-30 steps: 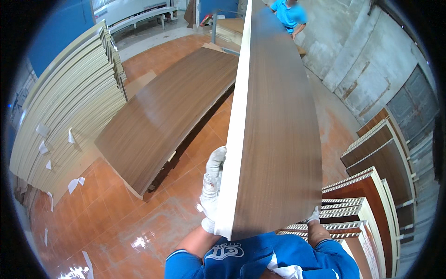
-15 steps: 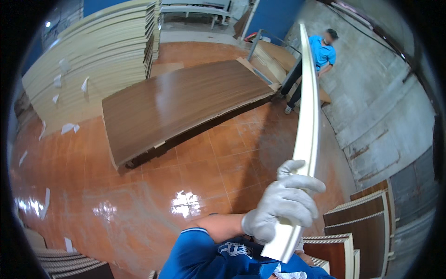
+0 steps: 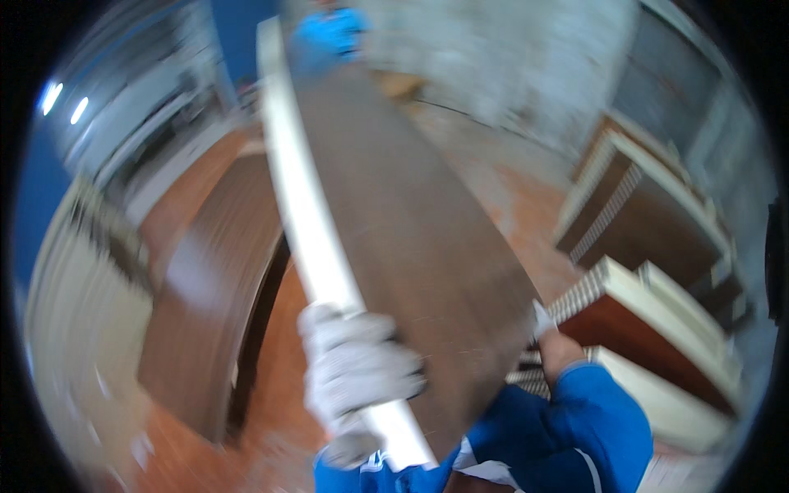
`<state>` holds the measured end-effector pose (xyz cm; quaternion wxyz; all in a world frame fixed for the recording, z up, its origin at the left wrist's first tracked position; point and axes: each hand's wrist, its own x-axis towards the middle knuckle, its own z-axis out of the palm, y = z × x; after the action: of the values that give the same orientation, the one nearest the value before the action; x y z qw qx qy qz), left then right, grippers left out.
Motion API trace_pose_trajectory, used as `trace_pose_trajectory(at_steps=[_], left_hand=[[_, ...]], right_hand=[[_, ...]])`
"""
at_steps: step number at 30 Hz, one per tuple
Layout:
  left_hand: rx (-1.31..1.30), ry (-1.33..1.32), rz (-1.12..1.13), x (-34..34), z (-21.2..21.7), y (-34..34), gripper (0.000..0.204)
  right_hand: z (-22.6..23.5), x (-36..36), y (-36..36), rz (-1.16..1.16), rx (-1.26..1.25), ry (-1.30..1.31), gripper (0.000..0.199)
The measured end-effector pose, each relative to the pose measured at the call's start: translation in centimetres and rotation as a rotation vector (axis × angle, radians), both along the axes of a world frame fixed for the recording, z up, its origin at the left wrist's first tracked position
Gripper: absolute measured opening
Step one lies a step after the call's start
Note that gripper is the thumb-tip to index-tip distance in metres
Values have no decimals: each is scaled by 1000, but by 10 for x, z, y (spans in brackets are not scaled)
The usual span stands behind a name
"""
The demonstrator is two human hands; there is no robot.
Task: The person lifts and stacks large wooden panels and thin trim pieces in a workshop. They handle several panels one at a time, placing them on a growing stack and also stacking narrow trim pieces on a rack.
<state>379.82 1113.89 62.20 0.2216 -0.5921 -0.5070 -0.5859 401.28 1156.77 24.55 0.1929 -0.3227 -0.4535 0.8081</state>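
Long brown board gripped by its white edge

The left hand, in a pale glove, wraps its fingers around the long brown board's white edge near the board's lower end. The right hand, small and blurred, is at the board's right edge. Beyond the board's far end is a person in a bright blue top. Left of the board, a brown panel lies over the orange floor; farther left is a pale stack. Right of the board are white-edged panels and a reddish-brown panel. A grey wall rises behind the board.
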Motion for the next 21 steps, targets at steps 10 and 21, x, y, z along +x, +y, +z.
trace_pose_trajectory(at_steps=[10,21], left_hand=[[10,17,282,16,12,133,43],[64,176,158,4,21,258,40]], right_hand=[[27,-16,124,-465,-427,-360,58],[32,-52,243,-480,-451,-289,40]])
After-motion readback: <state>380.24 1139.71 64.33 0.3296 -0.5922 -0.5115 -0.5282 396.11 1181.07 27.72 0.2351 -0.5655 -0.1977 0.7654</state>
